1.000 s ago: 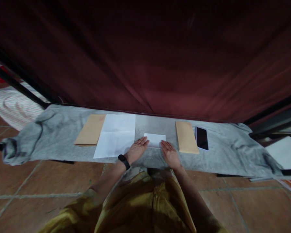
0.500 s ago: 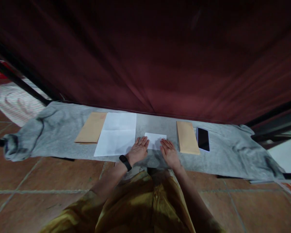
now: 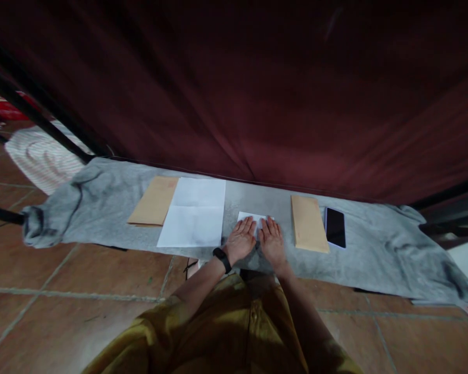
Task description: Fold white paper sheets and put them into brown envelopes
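Note:
A small folded white paper (image 3: 250,215) lies on a grey cloth (image 3: 101,208) spread over the floor. My left hand (image 3: 241,239), with a black wristband (image 3: 222,259), lies flat on the paper's left half, fingers stretched out. My right hand (image 3: 272,240) lies flat beside it on the right half, fingers also extended. The two hands nearly touch and cover most of the paper. Neither hand holds anything.
A large unfolded white sheet (image 3: 195,212) and a brown envelope (image 3: 155,200) lie left of my hands. Another brown envelope (image 3: 308,223) and a black phone (image 3: 335,227) lie to the right. A dark red curtain (image 3: 257,88) hangs behind; terracotta tiles (image 3: 81,291) are in front.
Both hands have slid inward over the small paper, from its outer edges to side by side on top of it. The view has shifted slightly left.

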Available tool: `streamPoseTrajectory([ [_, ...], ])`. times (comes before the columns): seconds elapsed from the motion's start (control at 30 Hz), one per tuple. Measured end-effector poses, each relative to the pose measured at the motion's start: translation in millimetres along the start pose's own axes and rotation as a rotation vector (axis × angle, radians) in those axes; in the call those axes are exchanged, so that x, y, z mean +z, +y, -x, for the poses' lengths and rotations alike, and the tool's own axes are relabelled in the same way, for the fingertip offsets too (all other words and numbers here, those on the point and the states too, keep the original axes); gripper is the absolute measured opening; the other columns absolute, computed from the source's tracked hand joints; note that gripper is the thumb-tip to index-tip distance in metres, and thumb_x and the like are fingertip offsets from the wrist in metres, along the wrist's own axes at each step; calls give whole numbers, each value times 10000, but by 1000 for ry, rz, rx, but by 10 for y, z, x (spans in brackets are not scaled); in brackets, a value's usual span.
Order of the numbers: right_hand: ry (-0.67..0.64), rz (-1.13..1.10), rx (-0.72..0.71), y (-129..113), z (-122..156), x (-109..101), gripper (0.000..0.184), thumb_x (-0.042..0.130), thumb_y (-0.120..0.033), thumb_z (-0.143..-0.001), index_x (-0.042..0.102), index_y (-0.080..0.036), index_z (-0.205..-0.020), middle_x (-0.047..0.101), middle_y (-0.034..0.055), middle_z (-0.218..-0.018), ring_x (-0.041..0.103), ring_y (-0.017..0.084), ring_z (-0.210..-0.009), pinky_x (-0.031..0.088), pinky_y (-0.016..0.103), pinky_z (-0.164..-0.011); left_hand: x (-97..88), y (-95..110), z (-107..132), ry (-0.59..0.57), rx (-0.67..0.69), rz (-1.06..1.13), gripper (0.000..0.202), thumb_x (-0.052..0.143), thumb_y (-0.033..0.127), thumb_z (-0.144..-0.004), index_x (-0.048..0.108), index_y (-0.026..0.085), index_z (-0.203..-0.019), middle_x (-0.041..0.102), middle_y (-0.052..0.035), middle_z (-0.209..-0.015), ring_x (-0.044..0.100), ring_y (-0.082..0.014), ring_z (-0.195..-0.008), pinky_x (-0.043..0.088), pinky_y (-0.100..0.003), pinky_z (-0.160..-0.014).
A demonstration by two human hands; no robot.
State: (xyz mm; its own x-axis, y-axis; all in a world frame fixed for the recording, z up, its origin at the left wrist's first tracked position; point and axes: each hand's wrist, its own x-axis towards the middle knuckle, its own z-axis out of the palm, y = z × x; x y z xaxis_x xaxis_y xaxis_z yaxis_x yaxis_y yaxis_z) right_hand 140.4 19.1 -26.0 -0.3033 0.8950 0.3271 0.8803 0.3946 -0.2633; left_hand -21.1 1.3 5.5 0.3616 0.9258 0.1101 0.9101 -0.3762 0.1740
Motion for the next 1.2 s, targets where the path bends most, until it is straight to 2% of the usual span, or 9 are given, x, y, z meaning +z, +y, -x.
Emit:
streamPoseTrajectory([
  [0.2,92,67,38,97,69,18,526,339,-350,-1053,448,-66,-1482,447,231,-1540,420,312,-1427,340,521,-1140,70,-53,78,33,-47,19,589,389,294,-985,367,50,-1521,355,-187,-1609,275,-270,-1524,270,-461,-1235],
  [0.33,83,83,37,139,97,21,555,329,-372,-1059,415,-46,-1500,468,245,-1520,421,312,-1428,319,521,-1153,82,-40,127,11,-105,5,609,389,348,-1009,346,32,-1527,298,-192,-1633,247,-270,-1533,248,-440,-1249],
  [0.5,71,86,42,136,100,25,587,322,-400,-1064,400,-21,-1505,457,249,-1526,412,322,-1433,296,528,-1170,61,-33,210,35,-144,-20,617,389,397,-1024,347,45,-1530,291,-188,-1636,242,-280,-1534,209,-483,-1258],
  [0.57,72,78,47,129,100,25,590,322,-399,-1062,395,-20,-1509,457,253,-1525,414,326,-1431,294,535,-1170,36,-27,249,47,-115,-29,635,408,433,-1021,358,48,-1524,300,-195,-1631,235,-294,-1535,199,-511,-1255],
  [0.63,74,65,51,126,101,22,583,320,-386,-1059,383,-33,-1519,452,253,-1528,411,329,-1432,296,547,-1164,18,-4,290,43,-20,-23,651,447,475,-1007,371,89,-1526,307,-178,-1632,229,-297,-1537,193,-522,-1253],
  [0.77,58,48,54,125,101,10,579,312,-373,-1055,366,-50,-1532,431,243,-1547,391,329,-1445,282,560,-1167,44,86,370,3,176,27,685,461,543,-990,356,152,-1543,308,-121,-1643,223,-259,-1542,185,-471,-1261],
  [0.93,28,22,71,126,92,-6,573,288,-347,-1060,359,-32,-1532,409,251,-1558,358,322,-1466,276,561,-1170,79,117,441,-22,167,41,721,430,564,-995,324,116,-1550,284,-161,-1645,203,-249,-1547,184,-455,-1257],
  [1.2,44,28,87,138,91,-1,549,277,-328,-1058,404,-46,-1512,439,229,-1546,375,308,-1457,298,529,-1172,-24,-23,626,-34,73,54,778,492,564,-969,316,64,-1537,288,-214,-1629,221,-271,-1540,222,-448,-1253],
])
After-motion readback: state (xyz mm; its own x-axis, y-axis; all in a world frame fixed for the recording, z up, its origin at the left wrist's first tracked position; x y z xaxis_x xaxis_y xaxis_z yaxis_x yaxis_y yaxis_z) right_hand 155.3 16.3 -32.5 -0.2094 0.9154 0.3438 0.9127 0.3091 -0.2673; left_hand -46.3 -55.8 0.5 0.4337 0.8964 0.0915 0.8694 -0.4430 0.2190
